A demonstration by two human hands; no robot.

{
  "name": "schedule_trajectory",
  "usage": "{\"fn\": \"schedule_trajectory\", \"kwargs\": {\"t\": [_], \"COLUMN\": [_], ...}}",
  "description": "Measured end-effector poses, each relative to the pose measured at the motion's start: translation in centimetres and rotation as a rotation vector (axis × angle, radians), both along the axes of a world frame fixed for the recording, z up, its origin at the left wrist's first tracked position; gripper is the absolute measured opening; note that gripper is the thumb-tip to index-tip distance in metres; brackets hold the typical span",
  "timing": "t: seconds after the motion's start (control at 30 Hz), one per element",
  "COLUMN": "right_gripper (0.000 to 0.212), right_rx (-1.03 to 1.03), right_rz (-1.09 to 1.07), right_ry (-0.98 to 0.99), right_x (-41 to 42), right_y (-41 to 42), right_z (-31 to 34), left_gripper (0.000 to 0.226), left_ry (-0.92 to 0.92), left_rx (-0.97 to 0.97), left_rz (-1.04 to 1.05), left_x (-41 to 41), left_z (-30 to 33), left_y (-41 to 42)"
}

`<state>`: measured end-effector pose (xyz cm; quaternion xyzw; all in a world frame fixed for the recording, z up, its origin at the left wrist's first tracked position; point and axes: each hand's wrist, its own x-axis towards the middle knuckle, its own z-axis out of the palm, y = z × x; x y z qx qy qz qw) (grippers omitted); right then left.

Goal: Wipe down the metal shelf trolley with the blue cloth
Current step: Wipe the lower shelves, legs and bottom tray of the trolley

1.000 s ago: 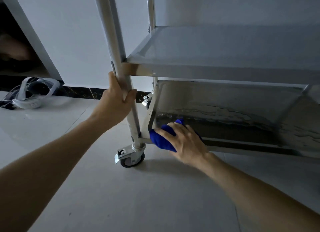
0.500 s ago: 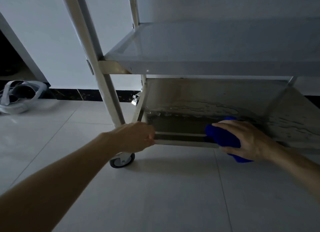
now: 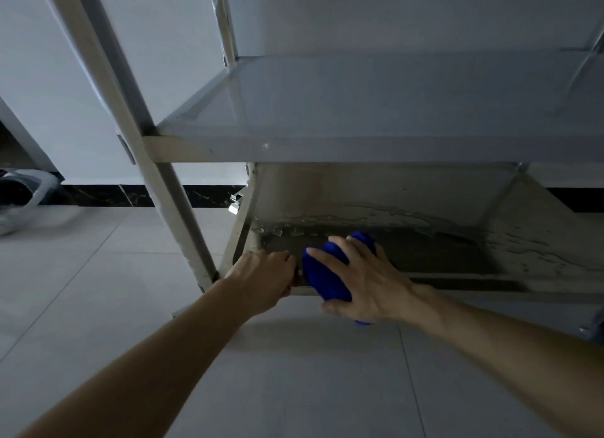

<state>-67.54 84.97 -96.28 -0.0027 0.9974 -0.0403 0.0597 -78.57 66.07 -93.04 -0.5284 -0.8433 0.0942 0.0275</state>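
My right hand has slid the cloth left along the bottom shelf's near rim, fingers spread, beside my left hand gripping that rim.

No text, label, brand, number or sign can be read anywhere in the view; the metal surfaces, the wall and the floor tiles show no legible markings.
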Motion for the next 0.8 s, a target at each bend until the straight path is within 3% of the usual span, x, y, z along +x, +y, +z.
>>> {"fn": "schedule_trajectory", "kwargs": {"t": [0.13,0.2,0.3,0.47,0.57,0.8], "right_gripper": [0.098,0.098,0.098,0.109,0.104,0.102], "right_rx": [-0.021,0.026,0.086,0.144,0.113,0.114], "right_rz": [0.064,0.105,0.085,-0.187,-0.166,-0.072], "right_ry": [-0.238,-0.260,-0.196,0.060,0.254,0.296], "right_x": [1.2,2.6,5.5,8.9,7.0,3.7], "right_y": [2.3,3.0,5.5,6.5,4.1,0.1], "right_z": [2.8,3.7,3.8,1.6,0.2,0.1], "left_gripper": [0.029,0.028,0.025,0.025,0.024,0.019], "left_ry": [-0.050,-0.065,-0.045,0.012,0.009,-0.099], "left_rx": [-0.023,-0.023,0.029,0.063,0.028,-0.024], "left_rz": [0.002,-0.001,-0.028,-0.045,-0.043,0.001], "left_x": [-0.5,-0.7,-0.6,0.3,0.2,0.6], "left_z": [0.0,0.2,0.2,0.2,0.8,1.7], "left_y": [0.8,1.0,0.8,0.2,0.4,0.9]}}
